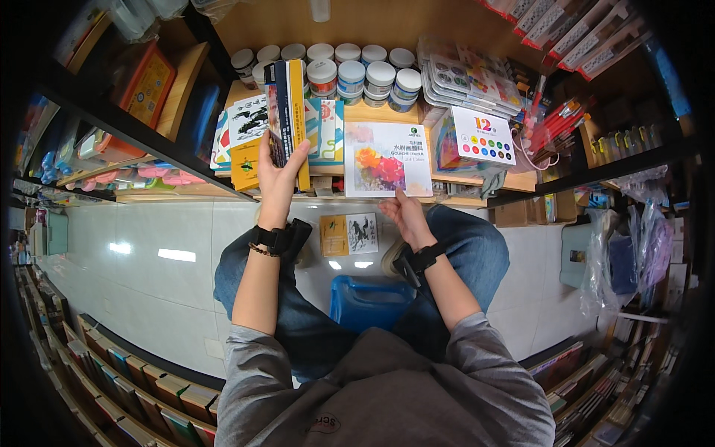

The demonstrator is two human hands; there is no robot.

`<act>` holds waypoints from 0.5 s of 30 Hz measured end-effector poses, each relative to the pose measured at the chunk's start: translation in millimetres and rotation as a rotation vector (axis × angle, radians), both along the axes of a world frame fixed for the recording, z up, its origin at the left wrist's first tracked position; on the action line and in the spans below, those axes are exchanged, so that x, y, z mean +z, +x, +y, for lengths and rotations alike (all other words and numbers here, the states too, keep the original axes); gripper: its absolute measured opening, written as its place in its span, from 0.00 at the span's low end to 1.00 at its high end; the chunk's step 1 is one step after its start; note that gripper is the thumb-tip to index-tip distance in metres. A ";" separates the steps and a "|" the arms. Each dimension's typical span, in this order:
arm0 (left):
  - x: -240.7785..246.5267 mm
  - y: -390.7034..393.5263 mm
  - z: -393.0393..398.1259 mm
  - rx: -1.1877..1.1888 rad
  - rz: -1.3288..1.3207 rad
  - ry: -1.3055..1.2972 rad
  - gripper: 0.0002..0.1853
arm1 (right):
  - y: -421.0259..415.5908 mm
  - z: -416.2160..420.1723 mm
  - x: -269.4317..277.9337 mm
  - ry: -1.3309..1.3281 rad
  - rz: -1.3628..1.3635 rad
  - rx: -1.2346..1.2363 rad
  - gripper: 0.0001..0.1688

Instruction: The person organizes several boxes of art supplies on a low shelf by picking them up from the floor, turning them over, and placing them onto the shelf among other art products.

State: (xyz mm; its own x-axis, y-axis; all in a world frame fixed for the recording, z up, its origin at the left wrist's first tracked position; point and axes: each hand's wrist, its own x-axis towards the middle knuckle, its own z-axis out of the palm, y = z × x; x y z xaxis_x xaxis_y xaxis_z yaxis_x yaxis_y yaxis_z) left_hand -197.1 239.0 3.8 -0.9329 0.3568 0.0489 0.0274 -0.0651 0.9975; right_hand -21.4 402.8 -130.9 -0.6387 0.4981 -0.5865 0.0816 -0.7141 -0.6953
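Observation:
My left hand (279, 179) grips a few slim paint boxes (286, 112) standing on edge, with dark and yellow narrow sides toward me. To its left lies a yellow-and-white paint box (249, 120) with an ink-brush horse picture. A white gouache paint box (388, 159) with a flower picture lies at the shelf's front edge. One finger of my right hand (406, 215) touches its lower edge; the other fingers are curled, and I cannot tell whether they grip it. Blue-and-white flat boxes (327, 131) lie beyond my left hand.
Lidded paint jars (322, 75) line the shelf's back. At right are a 12-colour paint box (483, 137), stacked clear cases (472, 78) and red-handled brushes (558, 125). A horse-picture box (349, 233) lies on the floor near a blue plastic stool (368, 302). Black shelf posts (184, 145) flank the shelf.

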 end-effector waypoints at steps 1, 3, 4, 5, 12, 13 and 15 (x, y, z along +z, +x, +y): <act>-1.3 -0.5 0.8 -0.008 -0.005 0.005 0.44 | 2.1 -2.1 1.6 0.011 -0.005 0.003 0.16; -4.0 -2.2 3.1 -0.030 -0.014 0.013 0.44 | 3.0 -0.9 -0.1 0.008 -0.005 0.001 0.17; -3.8 -1.9 3.9 -0.025 -0.011 0.011 0.44 | 2.4 1.8 -5.9 -0.004 0.000 -0.004 0.17; -3.6 -0.4 4.1 -0.021 -0.008 0.008 0.44 | 2.3 3.4 -10.3 -0.017 0.005 -0.009 0.17; 1.1 2.0 7.4 -0.032 -0.008 -0.003 0.42 | -8.9 -1.6 -8.8 0.012 -0.004 0.038 0.21; -0.6 0.3 7.9 -0.030 -0.005 -0.020 0.42 | -8.4 -2.8 -6.1 0.018 0.016 0.019 0.20; -1.1 1.3 11.7 -0.045 -0.013 0.032 0.41 | -7.0 -8.2 1.0 0.033 0.060 -0.018 0.20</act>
State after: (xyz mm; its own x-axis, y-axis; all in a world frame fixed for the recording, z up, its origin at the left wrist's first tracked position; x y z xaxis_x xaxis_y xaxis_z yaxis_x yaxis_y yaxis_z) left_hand -195.8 250.7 2.7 -0.9165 0.3971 0.0488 0.0107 -0.0977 0.9952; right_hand -28.5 394.6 -129.9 -0.6626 0.5287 -0.5305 0.0263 -0.6914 -0.7219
